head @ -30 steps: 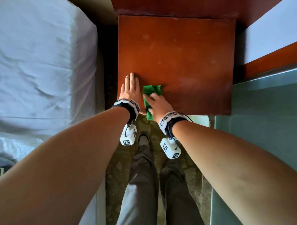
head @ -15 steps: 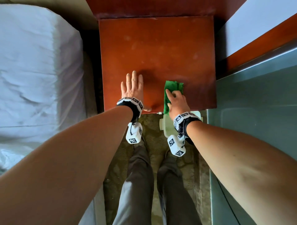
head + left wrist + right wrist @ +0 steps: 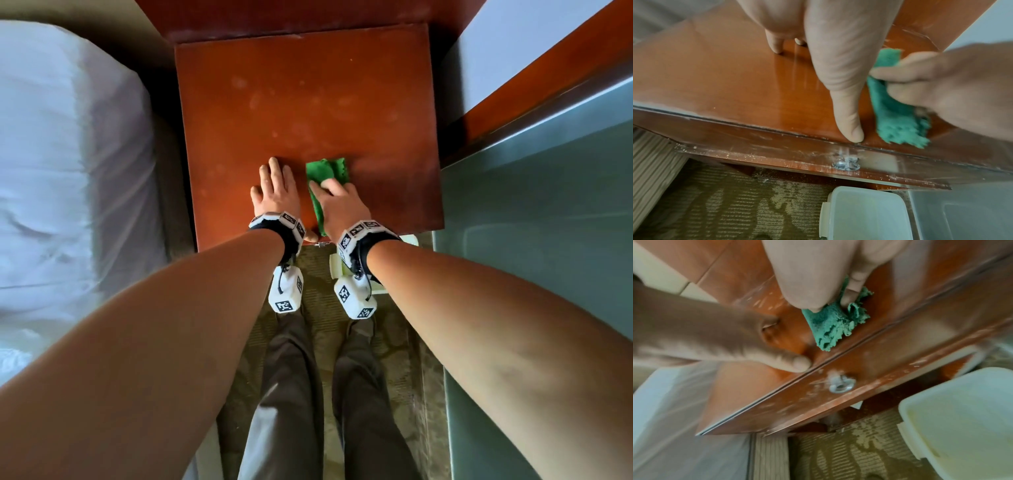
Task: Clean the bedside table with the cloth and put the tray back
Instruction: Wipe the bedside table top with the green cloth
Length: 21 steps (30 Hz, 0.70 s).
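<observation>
My right hand grips a crumpled green cloth and presses it on the red-brown bedside table near its front edge. In the right wrist view the thumb and fingers pinch the cloth, and it also shows under that hand in the left wrist view. Just left of the cloth, my left hand lies flat on the tabletop with straight fingers, its thumb at the front edge. A white plastic tray stands on the carpet below the table's front right, partly hidden by my right wrist in the head view.
A bed with white sheets runs along the left of the table. A grey-green glass surface borders the right. A metal drawer knob sticks out of the table's front. My legs stand on patterned carpet.
My right hand swept the cloth to the right along the front edge, then back left until it lies next to my left hand. The left hand stayed flat on the table.
</observation>
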Available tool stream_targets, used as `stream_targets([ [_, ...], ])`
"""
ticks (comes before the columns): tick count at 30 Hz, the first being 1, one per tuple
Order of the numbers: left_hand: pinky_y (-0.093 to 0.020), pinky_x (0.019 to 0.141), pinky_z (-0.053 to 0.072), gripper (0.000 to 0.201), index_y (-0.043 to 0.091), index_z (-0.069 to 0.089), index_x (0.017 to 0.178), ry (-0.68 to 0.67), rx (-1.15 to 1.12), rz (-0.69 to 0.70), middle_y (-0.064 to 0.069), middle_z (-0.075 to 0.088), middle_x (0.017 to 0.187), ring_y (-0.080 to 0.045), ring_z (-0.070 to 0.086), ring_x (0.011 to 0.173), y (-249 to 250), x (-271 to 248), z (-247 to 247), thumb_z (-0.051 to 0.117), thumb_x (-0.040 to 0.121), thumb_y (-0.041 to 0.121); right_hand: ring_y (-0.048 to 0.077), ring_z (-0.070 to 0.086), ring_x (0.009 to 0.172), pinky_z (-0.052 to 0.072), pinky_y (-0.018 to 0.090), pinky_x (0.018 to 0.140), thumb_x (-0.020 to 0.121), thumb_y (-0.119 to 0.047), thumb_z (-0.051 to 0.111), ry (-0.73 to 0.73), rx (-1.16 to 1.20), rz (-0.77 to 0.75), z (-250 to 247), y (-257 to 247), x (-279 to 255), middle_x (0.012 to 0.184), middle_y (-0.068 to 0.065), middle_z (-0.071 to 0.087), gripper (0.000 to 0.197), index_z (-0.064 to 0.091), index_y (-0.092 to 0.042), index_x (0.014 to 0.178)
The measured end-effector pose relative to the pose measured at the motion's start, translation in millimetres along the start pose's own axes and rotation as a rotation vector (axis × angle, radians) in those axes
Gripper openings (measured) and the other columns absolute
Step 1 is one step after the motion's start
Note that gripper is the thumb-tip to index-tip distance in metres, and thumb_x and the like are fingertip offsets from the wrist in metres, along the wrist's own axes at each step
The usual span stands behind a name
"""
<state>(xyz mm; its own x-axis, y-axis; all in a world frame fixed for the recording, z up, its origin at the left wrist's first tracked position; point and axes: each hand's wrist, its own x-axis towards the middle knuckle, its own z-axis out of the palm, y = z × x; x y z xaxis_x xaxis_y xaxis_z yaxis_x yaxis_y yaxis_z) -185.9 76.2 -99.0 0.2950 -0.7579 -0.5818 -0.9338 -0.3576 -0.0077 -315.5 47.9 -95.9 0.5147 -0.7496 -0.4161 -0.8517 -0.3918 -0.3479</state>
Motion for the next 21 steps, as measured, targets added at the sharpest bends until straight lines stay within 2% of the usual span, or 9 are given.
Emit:
stream_targets([
  [2,-0.050,0.118,0.018,0.105,0.007,-0.005,0.153,0.049,-0.045,-0.017,-0.011,-0.012,0.162,-0.031,-0.004,0.149,-1.8,4.5,5.7,0.069,0.087,0.038,0.028,0.041,0.116,0.046,0.034,0.092,0.085,-0.021,0.062,0.014,0.051,-0.062,2.5,-21.4,18.1,0.138,-0.007,0.043,0.064,0.039,-0.029,0.145],
  [3,-0.049,0.119,0.019,0.102,0.007,-0.005,0.153,0.069,-0.055,-0.022,-0.010,-0.011,0.162,-0.029,-0.004,0.150,-3.0,5.7,7.0,0.067,0.088,0.037,0.027,0.041,0.115,0.046,0.033,0.089,0.089,-0.022,0.057,0.025,0.068,-0.058,2.2,-26.7,25.9,0.136,-0.007,0.043,0.059,0.039,-0.030,0.144],
  [5,-0.048,0.119,0.016,0.122,0.006,-0.005,0.153,0.037,-0.056,-0.013,-0.010,-0.011,0.162,-0.029,-0.005,0.150,-4.9,3.4,4.7,0.078,0.075,0.046,0.025,0.040,0.115,0.047,0.034,0.084,0.092,-0.016,0.047,0.047,0.066,-0.031,0.4,-26.2,35.0,0.135,-0.007,0.043,0.057,0.036,-0.032,0.146],
  [7,-0.047,0.119,0.012,0.149,0.005,-0.009,0.153,-0.030,-0.019,0.002,-0.011,-0.014,0.161,-0.030,-0.007,0.149,-5.8,-1.7,-1.9,0.086,0.052,0.061,0.027,0.039,0.116,0.048,0.036,0.083,0.086,-0.008,0.049,0.047,0.064,0.013,-5.8,-13.7,37.5,0.136,-0.004,0.040,0.067,0.033,-0.029,0.148],
  [8,-0.047,0.119,0.012,0.156,0.004,-0.010,0.153,-0.046,0.005,0.006,-0.012,-0.016,0.161,-0.031,-0.008,0.149,-5.3,-4.0,-5.3,0.086,0.046,0.065,0.028,0.038,0.117,0.048,0.037,0.084,0.082,-0.006,0.051,0.049,0.075,0.053,-10.6,-4.0,36.6,0.137,-0.002,0.039,0.072,0.032,-0.028,0.148],
  [10,-0.048,0.119,0.011,0.159,0.004,-0.012,0.152,-0.067,0.018,0.011,-0.013,-0.019,0.160,-0.032,-0.009,0.149,-3.4,-5.9,-9.3,0.085,0.044,0.067,0.030,0.037,0.118,0.048,0.038,0.088,0.079,-0.004,0.053,0.084,0.099,0.148,-19.8,19.8,32.9,0.138,0.001,0.037,0.076,0.032,-0.026,0.149],
  [16,-0.048,0.120,0.010,0.160,0.004,-0.017,0.151,-0.108,0.034,-0.011,-0.013,-0.023,0.159,-0.032,-0.012,0.148,1.1,-6.1,-12.4,0.085,0.045,0.067,0.035,0.038,0.120,0.042,0.040,0.098,0.083,-0.003,0.056,0.192,0.084,0.460,-34.4,100.5,-7.7,0.140,0.006,0.035,0.075,0.029,-0.023,0.150],
  [19,-0.049,0.120,0.011,0.161,0.004,-0.017,0.151,-0.100,0.028,-0.007,-0.013,-0.023,0.159,-0.032,-0.012,0.148,0.0,-5.3,-11.4,0.085,0.043,0.068,0.037,0.037,0.122,0.036,0.041,0.105,0.085,-0.005,0.054,0.172,0.116,0.626,-25.7,111.5,-39.1,0.143,0.009,0.030,0.077,0.021,-0.020,0.152],
  [21,-0.049,0.120,0.010,0.161,0.004,-0.017,0.150,-0.101,0.023,-0.005,-0.014,-0.024,0.158,-0.032,-0.012,0.148,-0.3,-6.0,-12.6,0.085,0.043,0.068,0.037,0.036,0.124,0.035,0.040,0.105,0.086,-0.004,0.053,0.181,0.218,0.748,-12.7,105.4,-51.7,0.143,0.012,0.028,0.076,0.021,-0.021,0.152],
])
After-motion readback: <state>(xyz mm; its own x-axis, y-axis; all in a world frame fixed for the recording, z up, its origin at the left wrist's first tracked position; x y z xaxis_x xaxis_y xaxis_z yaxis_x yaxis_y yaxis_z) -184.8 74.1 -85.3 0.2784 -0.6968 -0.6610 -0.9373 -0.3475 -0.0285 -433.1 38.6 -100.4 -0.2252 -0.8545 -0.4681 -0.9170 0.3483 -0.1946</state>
